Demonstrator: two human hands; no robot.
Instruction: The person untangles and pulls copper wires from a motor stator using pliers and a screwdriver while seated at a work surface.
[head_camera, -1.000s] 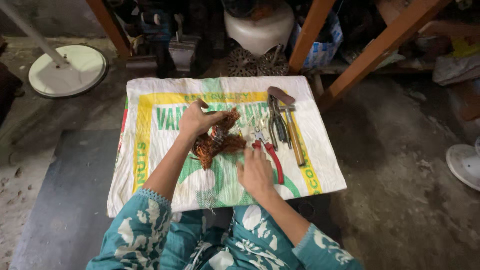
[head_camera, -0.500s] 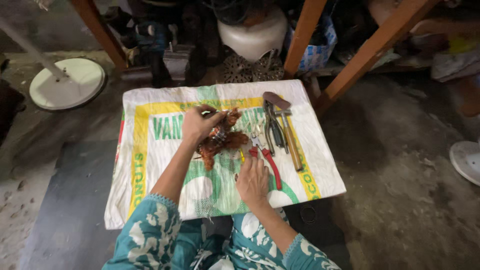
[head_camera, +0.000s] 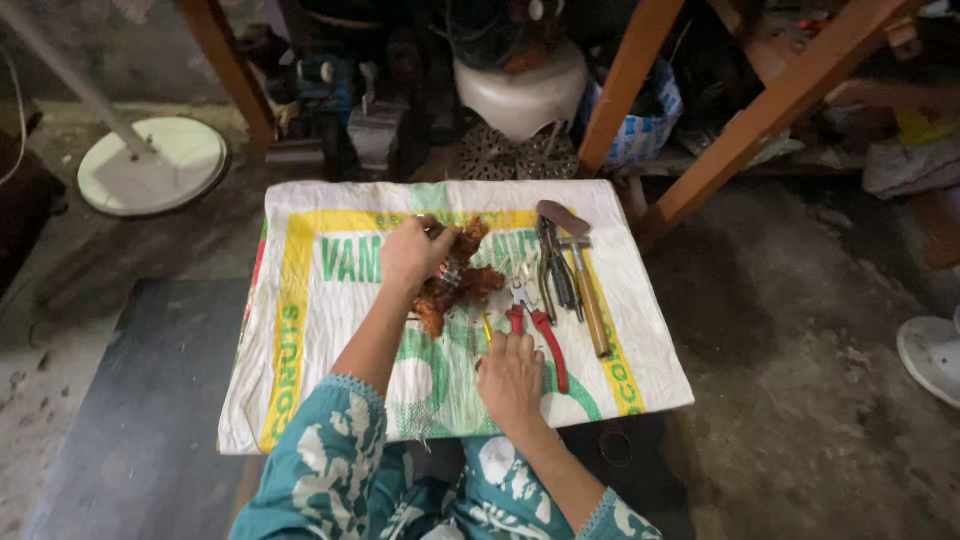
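Left hand grips the reddish-brown coil bundle mid-sack, its details blurred. Right hand lies open, fingers on the red-handled pliers, hiding the handle ends.

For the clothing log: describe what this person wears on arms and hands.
Both forearms are bare from about the elbow down. The left hand and right hand wear no gloves; no rings, bangles or watch can be made out. Each arm has a loose teal sleeve printed with pale leaf-like shapes and finished with a narrow scalloped trim at the cuff.
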